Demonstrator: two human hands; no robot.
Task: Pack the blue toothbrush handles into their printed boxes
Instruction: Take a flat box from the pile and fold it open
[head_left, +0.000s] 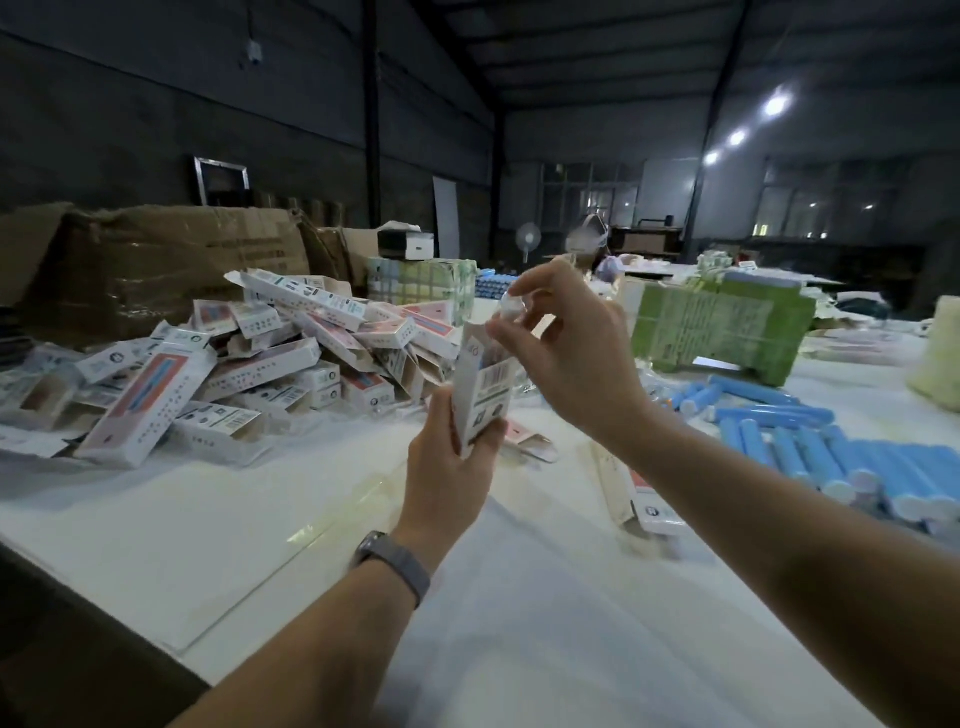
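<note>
box pile (249, 358) left on the table (519, 597), handles (831, 457) right, cartons (171, 260) seemingly behind.

Boxes and handles on my packing table.
I am seeing a white printed cardboard box (480, 387) standing upright with its top open, a clear-wrapped item (508, 307) sitting at its mouth; a heap of matching boxes (234, 358) is lying left, and blue cylindrical plastic toothbrush handles (831, 452) are lying stacked right.

Left hand (451, 451) grips box (482, 387) (upright).
</note>
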